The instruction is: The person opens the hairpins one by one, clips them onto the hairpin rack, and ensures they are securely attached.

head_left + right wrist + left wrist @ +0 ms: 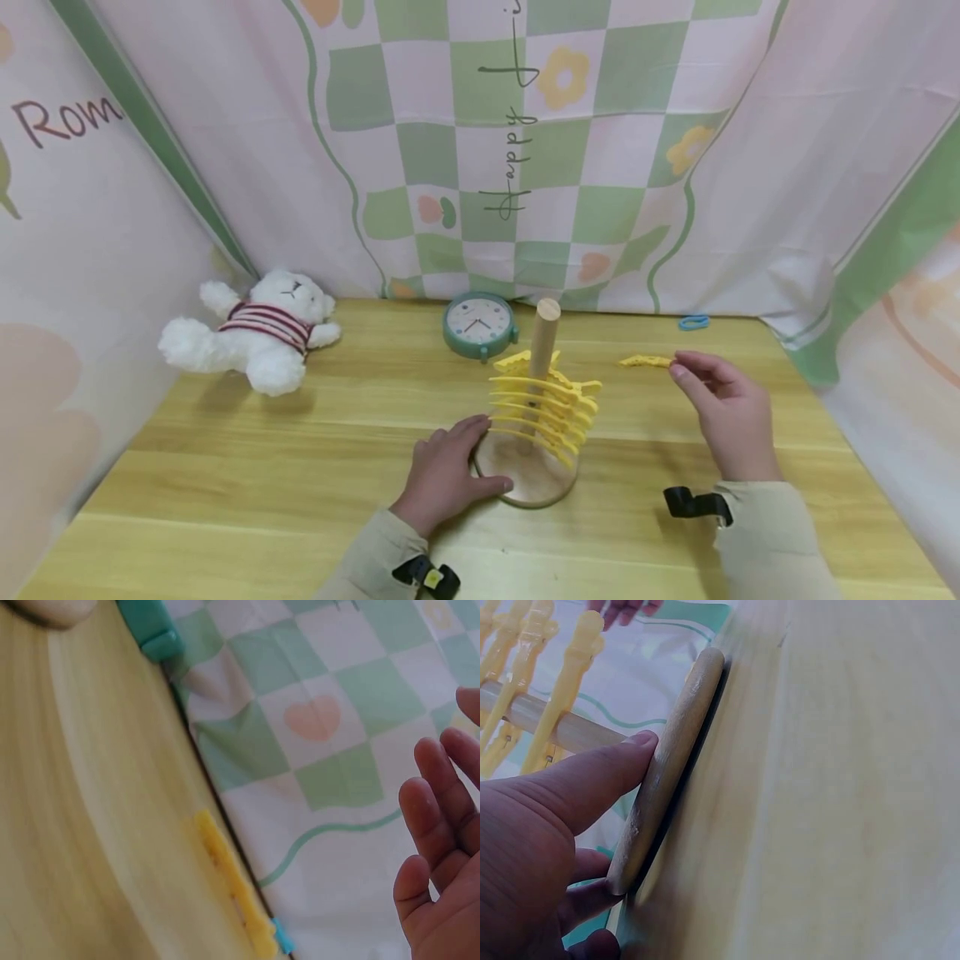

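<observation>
A wooden stand, with a round base (525,492) and an upright rod (545,337), stands on the table. Several curved yellow plastic pieces (543,408) are stacked around the rod. My left hand (446,475) grips the near left rim of the base, its thumb (622,761) on top and its other fingers at the edge. A single yellow piece (236,889) lies on the table near the back edge. Above it is my right hand (727,412); its fingertips overlap the piece's end in the head view. The right wrist view shows that hand apart from the piece, fingers loosely bent around nothing.
Behind the stand lies a round green clock (478,325) against the curtain (525,150). A white plush bear (262,329) in a striped top is at the back left. At the back right sits a small blue clip-like loop (693,322).
</observation>
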A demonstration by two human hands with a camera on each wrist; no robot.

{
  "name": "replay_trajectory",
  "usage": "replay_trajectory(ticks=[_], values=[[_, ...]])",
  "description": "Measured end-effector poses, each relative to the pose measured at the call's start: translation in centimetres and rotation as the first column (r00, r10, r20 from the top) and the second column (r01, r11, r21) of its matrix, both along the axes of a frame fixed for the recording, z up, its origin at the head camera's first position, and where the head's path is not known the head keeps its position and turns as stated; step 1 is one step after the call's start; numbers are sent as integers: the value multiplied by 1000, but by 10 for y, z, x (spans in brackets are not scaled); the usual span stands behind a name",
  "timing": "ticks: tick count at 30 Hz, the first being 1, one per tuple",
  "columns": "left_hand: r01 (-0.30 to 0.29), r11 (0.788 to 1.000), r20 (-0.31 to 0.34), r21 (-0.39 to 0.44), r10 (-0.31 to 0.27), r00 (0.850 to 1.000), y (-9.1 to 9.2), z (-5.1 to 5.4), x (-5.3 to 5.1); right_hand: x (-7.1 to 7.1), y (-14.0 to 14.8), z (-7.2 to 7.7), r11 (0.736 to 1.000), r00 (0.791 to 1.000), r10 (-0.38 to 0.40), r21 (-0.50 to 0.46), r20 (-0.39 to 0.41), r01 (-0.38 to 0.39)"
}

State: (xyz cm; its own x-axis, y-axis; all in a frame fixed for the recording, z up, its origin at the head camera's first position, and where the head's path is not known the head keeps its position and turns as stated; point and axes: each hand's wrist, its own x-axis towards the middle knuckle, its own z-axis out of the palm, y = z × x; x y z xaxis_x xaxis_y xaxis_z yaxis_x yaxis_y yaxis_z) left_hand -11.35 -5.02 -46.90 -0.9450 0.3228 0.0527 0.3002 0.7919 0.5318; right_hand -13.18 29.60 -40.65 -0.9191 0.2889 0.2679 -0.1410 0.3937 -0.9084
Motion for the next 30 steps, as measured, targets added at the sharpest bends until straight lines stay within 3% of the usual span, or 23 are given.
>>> replay_trajectory(ticks=[17, 24, 30], values=[[-1, 1000, 0, 6, 1, 1000, 1, -2, -1, -10, 27, -33, 995, 988, -80, 77, 132, 70], [-3, 1000, -2, 1, 3, 1000, 1, -4, -1, -16, 40, -52, 993, 976, -111, -28, 185, 118], [-4, 1000, -4, 11, 4, 1000, 0, -3, -1, -21, 52, -62, 992, 968, -121, 44, 221, 114]])
